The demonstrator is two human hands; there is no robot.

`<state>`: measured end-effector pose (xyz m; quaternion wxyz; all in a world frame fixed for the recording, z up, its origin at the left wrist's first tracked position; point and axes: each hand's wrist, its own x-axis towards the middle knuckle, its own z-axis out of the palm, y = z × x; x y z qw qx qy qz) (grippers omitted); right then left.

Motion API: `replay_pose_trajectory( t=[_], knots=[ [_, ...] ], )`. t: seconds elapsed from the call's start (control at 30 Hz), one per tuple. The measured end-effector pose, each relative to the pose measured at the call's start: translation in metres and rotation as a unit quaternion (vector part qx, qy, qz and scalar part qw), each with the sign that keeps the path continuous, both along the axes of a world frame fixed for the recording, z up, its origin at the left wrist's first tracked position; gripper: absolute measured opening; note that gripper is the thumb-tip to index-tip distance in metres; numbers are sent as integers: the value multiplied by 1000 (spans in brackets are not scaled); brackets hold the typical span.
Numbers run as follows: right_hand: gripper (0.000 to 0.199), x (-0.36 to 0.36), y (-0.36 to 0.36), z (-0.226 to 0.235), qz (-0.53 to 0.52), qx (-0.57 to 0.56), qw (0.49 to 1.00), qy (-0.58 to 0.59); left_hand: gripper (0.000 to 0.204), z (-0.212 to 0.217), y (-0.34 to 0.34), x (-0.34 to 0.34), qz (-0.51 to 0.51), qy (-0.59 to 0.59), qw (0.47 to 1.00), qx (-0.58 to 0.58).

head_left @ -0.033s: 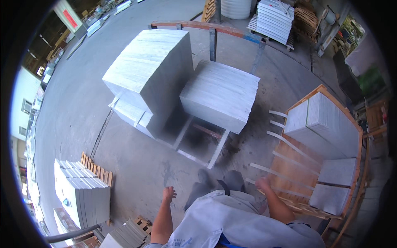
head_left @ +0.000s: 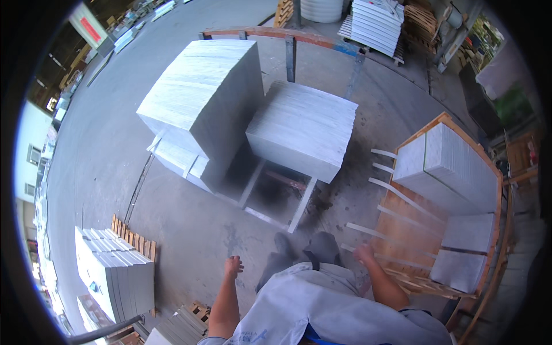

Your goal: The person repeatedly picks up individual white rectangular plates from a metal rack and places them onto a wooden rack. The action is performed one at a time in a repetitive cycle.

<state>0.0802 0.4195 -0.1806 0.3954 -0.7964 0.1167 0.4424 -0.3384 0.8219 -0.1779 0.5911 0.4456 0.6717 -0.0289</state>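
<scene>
My left hand [head_left: 233,266] hangs over the concrete floor, fingers loosely bent and apart, holding nothing. On the right, my right hand [head_left: 363,253] is beside the near-left edge of a wooden crate [head_left: 409,225], close to the ends of several pale straps [head_left: 397,191] that stick out over its side. Its fingers are blurred, and I cannot tell whether it touches a strap. Grey-white stone slabs [head_left: 417,161] stand bundled at the crate's far end, with more slabs [head_left: 458,270] at its right side.
Ahead stand a tall stack of pale slabs [head_left: 201,80] and a lower stack [head_left: 305,126], beside a metal frame [head_left: 303,204]. Behind them runs a rusty rail [head_left: 270,34]. To the left, more slabs [head_left: 123,282] stand by a wooden pallet [head_left: 135,237].
The whole view has shifted very slightly, with the stacks and crate a little further up and left in the picture. My hands look almost unmoved.
</scene>
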Motion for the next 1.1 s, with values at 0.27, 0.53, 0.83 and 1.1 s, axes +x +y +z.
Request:
replay_pose_trajectory(
  t=[0.27,0.53,0.83,1.1],
  knots=[
    [21,-15,42,3,36,-73,995,-51,40,14,94,117,-86,-48,995,-9],
    [21,92,120,-42,-33,-14,999,27,40,12,135,206,-135,-9,991,-20],
    [31,221,264,-100,-90,16,994,-67,43,-56,251,295,-168,-7,986,12],
    [63,259,351,-193,-234,9,957,-172,54,-165,417,411,-145,-81,981,97]
  ],
)
